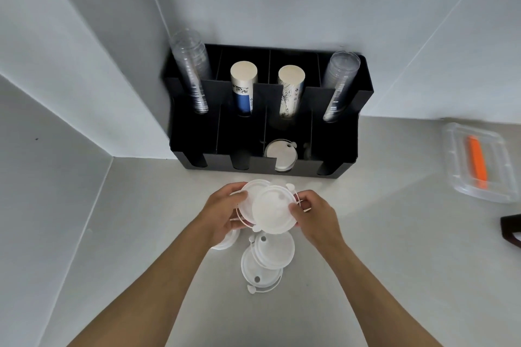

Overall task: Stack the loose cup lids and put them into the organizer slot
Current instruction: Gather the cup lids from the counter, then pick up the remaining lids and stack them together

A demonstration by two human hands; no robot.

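Above the counter, just in front of the black organizer (335,166), I hold a loose bunch of white cup lids (270,207). My left hand (222,211) grips the bunch's left side and my right hand (313,214) grips its right side; the top lid sits askew. Two more lids (275,252) lie overlapping on the counter below my hands, and another lid (225,241) peeks out under my left wrist. One front slot of the organizer holds a short pile of lids (279,153).
The organizer's back slots hold two stacks of clear cups (191,73) and two stacks of paper cups (242,84). A clear plastic box (454,149) with an orange item stands at the right. A dark object (510,231) lies at the right edge. Walls close the left and back.
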